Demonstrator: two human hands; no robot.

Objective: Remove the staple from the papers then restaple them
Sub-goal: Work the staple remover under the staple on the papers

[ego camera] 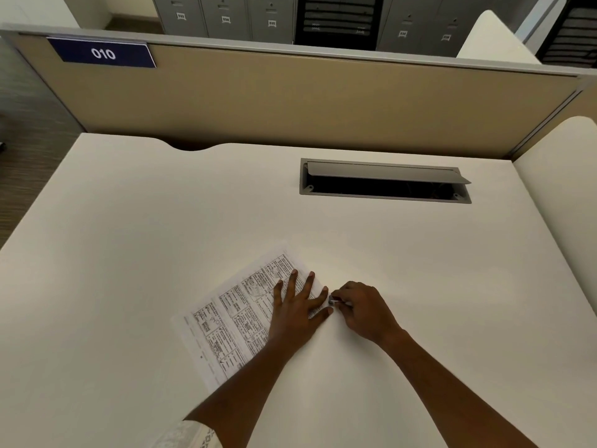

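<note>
Printed papers (232,315) lie at an angle on the white desk (129,237), near its front middle. My left hand (298,307) presses flat on the papers with its fingers spread and straight, close to their right corner. Just to the right, my right hand (363,310) has its fingers curled round a small metal tool (334,300), whose tip sits at the papers' corner beside my left index finger. The staple itself is too small to make out. No stapler is in view.
An open cable hatch (384,184) with a raised grey lid is set into the desk at the back right. A tan partition (290,98) with a blue "010" plate (103,53) runs along the far edge. Grey lockers stand behind it.
</note>
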